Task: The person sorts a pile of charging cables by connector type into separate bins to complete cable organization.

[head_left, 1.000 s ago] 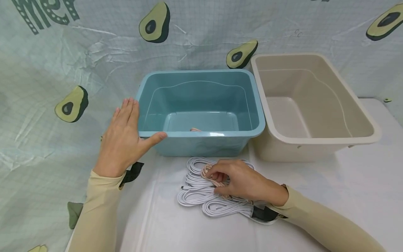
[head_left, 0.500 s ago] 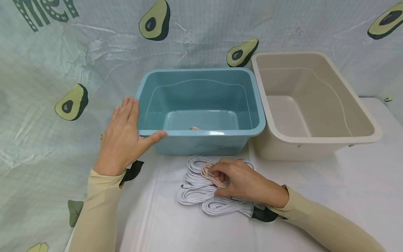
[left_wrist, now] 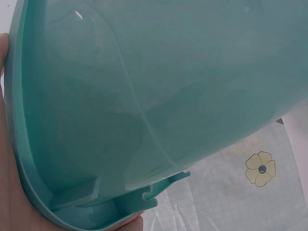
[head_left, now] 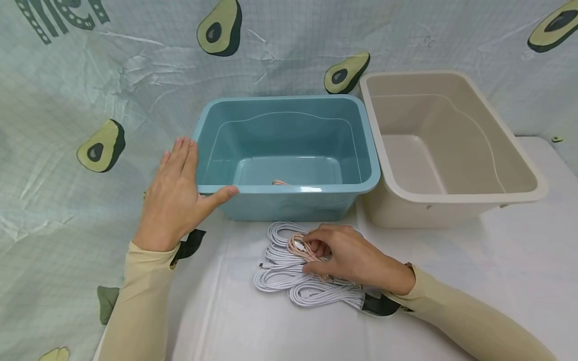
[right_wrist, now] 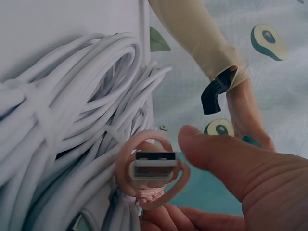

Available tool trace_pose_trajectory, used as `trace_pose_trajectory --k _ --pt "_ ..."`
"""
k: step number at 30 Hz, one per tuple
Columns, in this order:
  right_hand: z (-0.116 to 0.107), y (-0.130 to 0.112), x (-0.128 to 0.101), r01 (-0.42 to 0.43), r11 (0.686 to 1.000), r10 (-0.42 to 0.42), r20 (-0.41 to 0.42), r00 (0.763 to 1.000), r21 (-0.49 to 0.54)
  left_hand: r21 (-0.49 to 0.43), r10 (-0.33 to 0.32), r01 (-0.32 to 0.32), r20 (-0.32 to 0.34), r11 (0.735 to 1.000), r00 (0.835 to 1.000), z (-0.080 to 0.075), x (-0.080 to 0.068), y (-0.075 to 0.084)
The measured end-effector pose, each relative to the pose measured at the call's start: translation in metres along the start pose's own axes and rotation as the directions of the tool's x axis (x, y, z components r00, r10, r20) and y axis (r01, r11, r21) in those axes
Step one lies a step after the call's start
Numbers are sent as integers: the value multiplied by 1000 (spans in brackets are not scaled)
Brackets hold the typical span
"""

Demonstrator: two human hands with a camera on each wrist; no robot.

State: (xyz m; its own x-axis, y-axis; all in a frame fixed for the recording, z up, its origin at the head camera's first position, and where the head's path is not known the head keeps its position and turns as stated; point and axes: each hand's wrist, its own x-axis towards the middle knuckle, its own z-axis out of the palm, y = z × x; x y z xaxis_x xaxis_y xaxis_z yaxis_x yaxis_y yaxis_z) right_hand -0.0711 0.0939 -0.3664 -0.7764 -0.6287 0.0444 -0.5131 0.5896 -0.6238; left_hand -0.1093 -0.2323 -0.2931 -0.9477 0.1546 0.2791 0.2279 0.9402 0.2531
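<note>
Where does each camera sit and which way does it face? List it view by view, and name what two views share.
Head: on the head, facing forward and down at the blue tub, beige tub, white cables; shows left hand, right hand, both sleeves.
Left wrist: close under the blue tub's rim; shows a palm edge.
Right wrist: faces the pink cable and its USB plug; shows thumb and left forearm.
Shared: head and right wrist both show the pink cable on the white cables.

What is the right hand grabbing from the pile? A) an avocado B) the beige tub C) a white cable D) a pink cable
D: the right hand pinches the coiled pink cable lying atop the white cables.
</note>
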Motion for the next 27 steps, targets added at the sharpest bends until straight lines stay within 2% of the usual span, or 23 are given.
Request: trace_pose_trajectory --k 6,12,22,27 --pt "2 0 2 -31 1000 31 -14 999 3 2 -6 6 5 1000 1000 0 0 0" --pt "2 0 4 -68 997 68 6 998 37 1 -11 11 14 1000 1000 0 1 0" --pt "8 2 3 16 999 -16 12 1000 39 -1 -11 11 14 1000 1000 0 1 0" --pt "8 1 3 3 998 -5 40 999 58 0 -13 13 16 1000 1000 -1 0 1"
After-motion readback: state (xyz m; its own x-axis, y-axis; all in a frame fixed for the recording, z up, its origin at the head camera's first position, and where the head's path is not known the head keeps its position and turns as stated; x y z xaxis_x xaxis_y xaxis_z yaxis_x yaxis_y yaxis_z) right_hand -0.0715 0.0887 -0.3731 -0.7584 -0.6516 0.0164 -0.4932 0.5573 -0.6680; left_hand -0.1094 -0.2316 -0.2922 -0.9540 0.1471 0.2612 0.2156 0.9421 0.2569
